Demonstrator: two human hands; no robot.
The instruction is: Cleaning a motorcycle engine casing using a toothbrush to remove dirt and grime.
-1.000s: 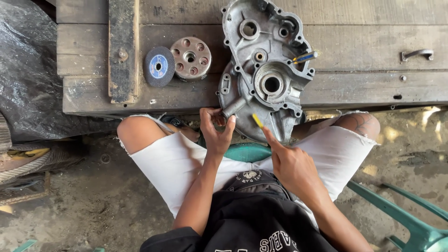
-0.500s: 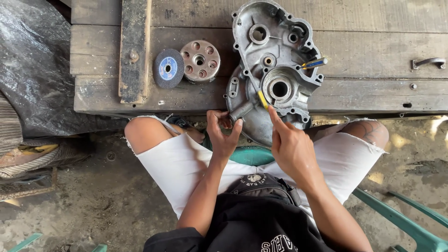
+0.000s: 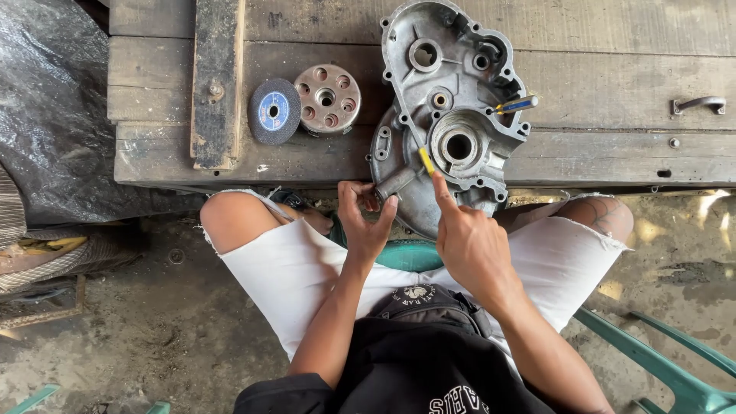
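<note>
A grey cast-metal engine case half [image 3: 448, 107] lies on the wooden bench [image 3: 613, 92], its near edge overhanging toward me. My left hand [image 3: 366, 222] grips a short tube-like stub at the case's lower left edge. My right hand [image 3: 469, 241] holds a small yellow-tipped tool [image 3: 426, 160] against the case, just left of its large round bore [image 3: 458, 146]. A blue and yellow tool [image 3: 515, 105] rests on the case's right side.
Left of the case lie a round drilled metal hub [image 3: 327, 99] and a dark grinding disc [image 3: 274, 112]. A wooden block [image 3: 217, 77] is bolted upright on the bench. A metal handle [image 3: 698, 103] sits far right. Black plastic sheet [image 3: 46, 107] at left; green chair legs [image 3: 659, 353] at right.
My right hand rose from near my lap to the case and set the yellow-tipped tool beside the bore. My left hand stayed on the stub. The view moved closer.
</note>
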